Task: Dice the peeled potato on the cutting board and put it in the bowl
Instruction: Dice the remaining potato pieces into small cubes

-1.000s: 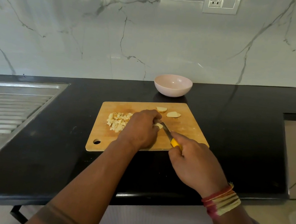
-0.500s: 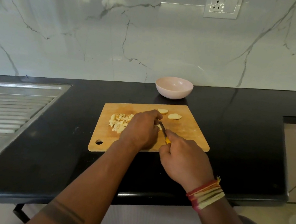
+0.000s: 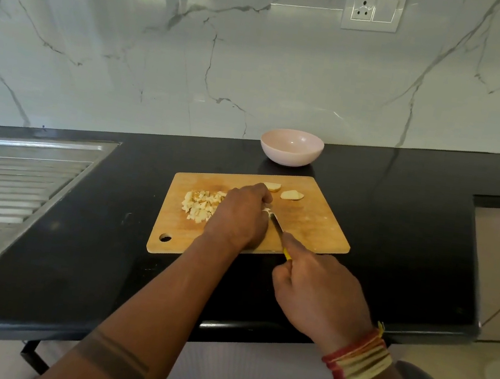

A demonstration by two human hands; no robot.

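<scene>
1. Since half a second before, the right hand (image 3: 321, 292) had drawn back toward the lower right of the frame, pulling the knife (image 3: 275, 225) with it; the left hand (image 3: 239, 217) had stayed put at the centre of the cutting board (image 3: 317, 228).
2. The right hand gripped the knife's yellow handle, index finger laid along the top, blade tip beside the left fingers.
3. The left hand lay curled, knuckles up, over a potato piece (image 3: 266, 210) of which only a pale edge showed.
4. A heap of diced potato (image 3: 201, 204) sat left of centre on the board; two potato chunks (image 3: 291, 195) lay at its upper edge.
5. The pink bowl (image 3: 291, 147) stood above the board on the black counter (image 3: 401, 212), apart from it.
6. No readable writing showed; the wall socket (image 3: 374, 8) in the upper right carried no legible label.
</scene>
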